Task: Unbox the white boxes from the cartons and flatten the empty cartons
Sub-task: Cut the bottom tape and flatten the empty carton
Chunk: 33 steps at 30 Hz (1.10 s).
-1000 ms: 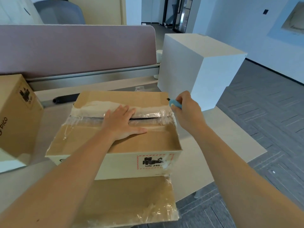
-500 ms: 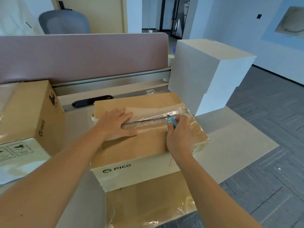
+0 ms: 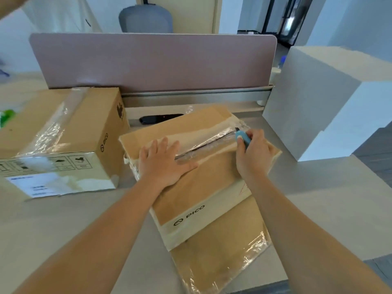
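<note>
Office desk (image 3: pixel 318 198), pink partition behind. Item one: emptied carton (image 3: pixel 197 177), tilted over, pressed down by the flat, open-fingered left hand (image 3: pixel 163 164); its taped seam is being slit with a blue cutter (image 3: pixel 242 140) gripped in the right hand (image 3: pixel 254 153). Flattening judged unfinished. Item two: white boxes (image 3: pixel 331 98), stacked right, already unpacked. Item three: sealed carton (image 3: pixel 63 132), left, untouched.
</note>
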Each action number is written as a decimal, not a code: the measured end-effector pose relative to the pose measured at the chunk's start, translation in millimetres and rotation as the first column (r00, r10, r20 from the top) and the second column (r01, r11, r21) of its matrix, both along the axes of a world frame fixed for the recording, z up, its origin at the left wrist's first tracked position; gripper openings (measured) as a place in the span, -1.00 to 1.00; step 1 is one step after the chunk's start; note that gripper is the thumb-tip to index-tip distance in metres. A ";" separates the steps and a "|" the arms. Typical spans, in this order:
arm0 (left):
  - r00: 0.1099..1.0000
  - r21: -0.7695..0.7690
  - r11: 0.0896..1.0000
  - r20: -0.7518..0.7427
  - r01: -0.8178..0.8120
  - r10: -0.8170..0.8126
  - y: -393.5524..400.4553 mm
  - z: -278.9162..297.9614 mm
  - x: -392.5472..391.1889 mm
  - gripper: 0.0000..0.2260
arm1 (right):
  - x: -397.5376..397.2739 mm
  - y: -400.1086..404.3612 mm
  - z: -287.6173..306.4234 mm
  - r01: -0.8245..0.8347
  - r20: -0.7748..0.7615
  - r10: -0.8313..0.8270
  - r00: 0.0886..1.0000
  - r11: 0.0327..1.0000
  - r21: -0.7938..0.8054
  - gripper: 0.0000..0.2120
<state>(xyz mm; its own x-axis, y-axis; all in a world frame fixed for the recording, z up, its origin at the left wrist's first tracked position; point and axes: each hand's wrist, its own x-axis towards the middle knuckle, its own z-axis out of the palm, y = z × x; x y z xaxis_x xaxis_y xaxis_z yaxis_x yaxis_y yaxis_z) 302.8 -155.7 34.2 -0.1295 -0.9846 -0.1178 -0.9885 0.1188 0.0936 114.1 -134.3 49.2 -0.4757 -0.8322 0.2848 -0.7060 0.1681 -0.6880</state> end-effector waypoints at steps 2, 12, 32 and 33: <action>0.998 0.002 0.998 -0.008 -0.067 0.067 0.4 -0.3 -12.5 -0.23 | -10.2 -6.2 1.2 -0.022 0.052 0.022 0.998 1.000 -0.001 -0.79; 0.893 0.107 0.917 -0.209 -0.385 0.399 2.0 13.0 -133.3 -0.33 | -59.9 11.0 0.6 -0.222 0.428 0.211 0.879 0.975 -0.025 -0.89; 0.966 -0.045 0.968 0.072 -0.246 0.248 30.4 3.3 -64.6 -0.31 | -54.2 -6.8 -4.9 -0.369 0.270 0.349 0.897 0.929 0.023 -0.89; 0.958 -0.038 0.960 0.058 -0.278 0.279 31.9 3.6 -67.7 -0.30 | -55.2 -9.7 -6.0 -0.374 0.235 0.358 0.904 0.927 0.028 -0.90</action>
